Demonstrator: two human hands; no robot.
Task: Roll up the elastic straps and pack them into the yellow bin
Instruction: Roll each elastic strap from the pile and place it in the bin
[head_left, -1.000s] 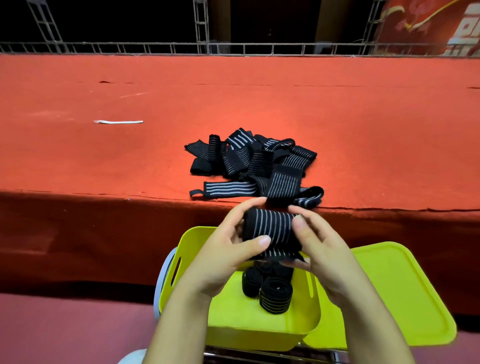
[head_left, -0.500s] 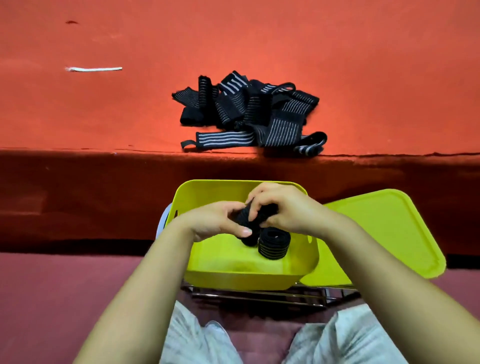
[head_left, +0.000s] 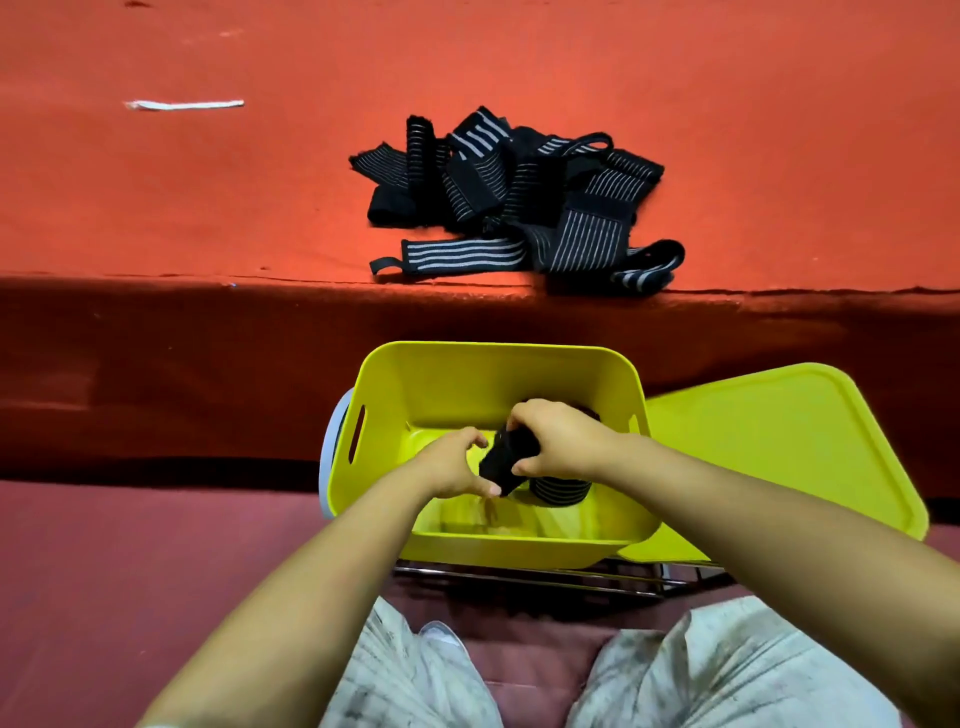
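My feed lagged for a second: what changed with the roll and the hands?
Both hands, left hand and right hand, carried the rolled strap from above the yellow bin down inside it, beside the packed roll. They still grip it. The loose straps stayed put.

Rolled strap (head_left: 506, 460) inside yellow bin (head_left: 498, 374); loose straps (head_left: 514, 192) apparently tangled.

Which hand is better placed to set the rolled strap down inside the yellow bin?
Right, probably. The right hand wraps the rolled strap from above, inside the yellow bin, beside a packed roll. The left hand only touches the roll's end with its fingertips.
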